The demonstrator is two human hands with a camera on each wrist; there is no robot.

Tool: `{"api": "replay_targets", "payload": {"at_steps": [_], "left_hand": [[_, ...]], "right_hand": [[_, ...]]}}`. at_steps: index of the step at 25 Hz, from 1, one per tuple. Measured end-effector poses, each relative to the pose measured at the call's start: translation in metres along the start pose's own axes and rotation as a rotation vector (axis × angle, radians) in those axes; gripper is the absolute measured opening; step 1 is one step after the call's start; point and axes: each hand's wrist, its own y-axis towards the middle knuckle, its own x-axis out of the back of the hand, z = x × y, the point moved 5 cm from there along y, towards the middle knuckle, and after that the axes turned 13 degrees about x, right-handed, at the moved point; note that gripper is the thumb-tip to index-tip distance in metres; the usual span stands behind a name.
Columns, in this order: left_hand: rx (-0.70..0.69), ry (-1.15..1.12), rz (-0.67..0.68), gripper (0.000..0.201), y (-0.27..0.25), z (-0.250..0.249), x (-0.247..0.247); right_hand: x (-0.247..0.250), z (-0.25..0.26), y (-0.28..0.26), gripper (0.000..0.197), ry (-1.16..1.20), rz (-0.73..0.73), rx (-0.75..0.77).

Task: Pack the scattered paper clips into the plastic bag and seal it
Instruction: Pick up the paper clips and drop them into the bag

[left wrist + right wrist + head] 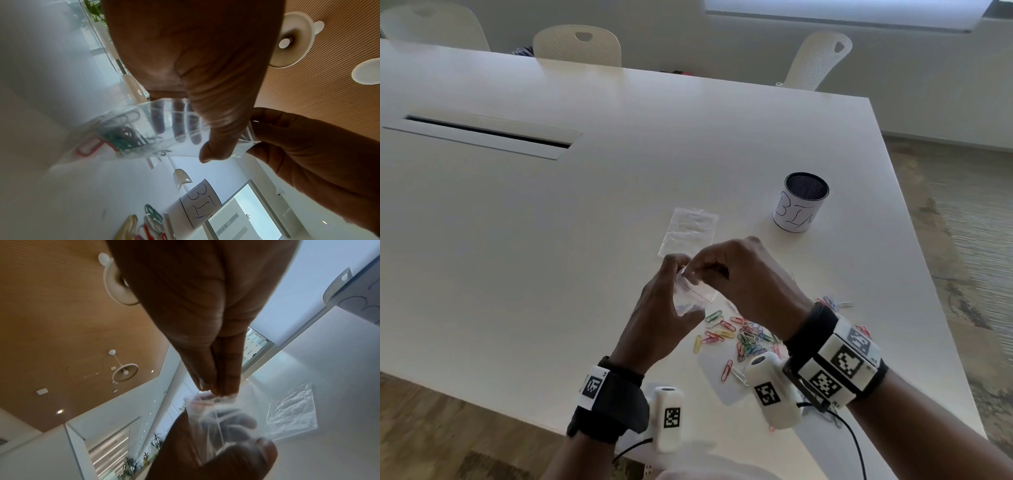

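Observation:
A small clear plastic bag (693,298) is held above the table by my left hand (674,284), thumb in front and fingers behind. Several coloured paper clips (123,136) lie inside the bag (164,129) at its lower end. My right hand (698,270) pinches the bag's top edge with its fingertips (216,389) pressed together. Through the plastic the left hand's fingers (236,420) show. A loose pile of coloured paper clips (746,337) is scattered on the white table (551,240), below and right of both hands.
A second clear bag (690,229) lies flat on the table just beyond the hands. A white cup marked BIN (801,202) stands further right. The table's right edge (914,260) and near edge are close. A cable slot (482,135) and chairs are far off.

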Motion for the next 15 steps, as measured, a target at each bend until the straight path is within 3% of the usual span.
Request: {"api": "replay_targets", "payload": {"at_steps": [3, 5, 11, 15], "left_hand": [[-0.021, 0.028, -0.028, 0.064, 0.000, 0.002, -0.001], [-0.017, 0.036, -0.043, 0.065, 0.001, 0.004, 0.000], [0.008, 0.043, -0.066, 0.065, -0.002, 0.002, 0.002], [0.024, 0.058, -0.094, 0.066, -0.005, -0.001, 0.001]], "right_hand": [[0.022, -0.023, -0.008, 0.010, -0.006, -0.096, -0.050], [0.029, -0.045, -0.020, 0.011, -0.063, -0.069, -0.104], [-0.016, -0.082, -0.064, 0.034, -0.169, 0.479, -0.136], [-0.021, -0.079, -0.079, 0.032, -0.196, 0.551, -0.087]]}}
